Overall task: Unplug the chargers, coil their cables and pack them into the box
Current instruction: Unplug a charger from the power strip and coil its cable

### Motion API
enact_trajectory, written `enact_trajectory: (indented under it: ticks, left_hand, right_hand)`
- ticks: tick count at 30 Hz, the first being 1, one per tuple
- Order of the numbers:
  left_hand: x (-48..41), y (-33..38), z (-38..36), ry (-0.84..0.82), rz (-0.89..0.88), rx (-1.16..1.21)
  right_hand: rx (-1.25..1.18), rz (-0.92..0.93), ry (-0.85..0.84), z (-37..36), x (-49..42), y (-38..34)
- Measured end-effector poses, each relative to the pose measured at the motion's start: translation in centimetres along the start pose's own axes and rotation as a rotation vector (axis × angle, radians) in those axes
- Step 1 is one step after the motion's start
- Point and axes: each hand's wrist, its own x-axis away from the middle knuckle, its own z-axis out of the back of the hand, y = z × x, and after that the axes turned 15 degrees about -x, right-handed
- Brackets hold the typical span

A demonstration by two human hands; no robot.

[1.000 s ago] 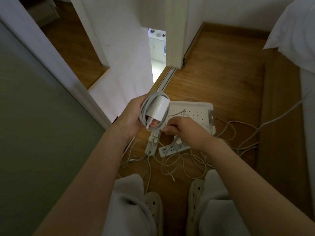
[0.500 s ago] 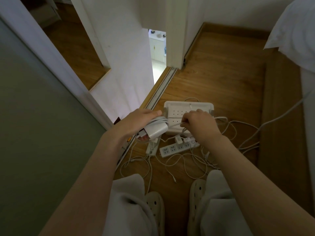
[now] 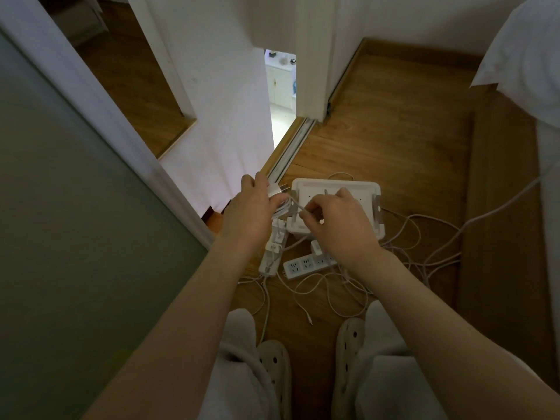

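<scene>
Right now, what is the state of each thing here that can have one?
charger: unplugged, gripped by left hand.
cable: coiled beside charger, loose part pinched by right hand.
box: open, on floor.
power strips: other chargers plugged in.
floor cables: loose, tangled.

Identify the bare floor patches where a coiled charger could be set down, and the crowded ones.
Free: bare floor beyond the box, bordered by the door track and far wall. Crowded: between box and slippers, where power strips and loose cables sprawl.
</scene>
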Motion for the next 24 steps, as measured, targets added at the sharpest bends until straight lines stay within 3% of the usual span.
enact_trajectory:
  ticks: [9,13,18,21,24]
  left_hand:
    - [0.5,0.9,1.6,0.298,0.070,0.337]
    - [1.1,1.5,1.7,0.322,0.075,0.413]
    - [1.6,2.3,1.4,0.325,0.075,0.448]
    - [1.0,1.4,1.0,0.327,0.133,0.373]
    - [0.7,1.2,0.5,0.280,0.185,0.366]
  right_hand:
    - [-0.526,-0.140,-0.099,0.5,-0.1,-0.7]
    - [-0.334,-0.138,-0.152,0.7,-0.8,1.4]
    - [-0.094,-0.213,-0.071,0.3,-1.1,3.6]
    - [-0.169,-0.141,0.007,1.0,-0.5,2.5]
    - [-0.261,-0.011,-0.091,1.2,0.5,0.4]
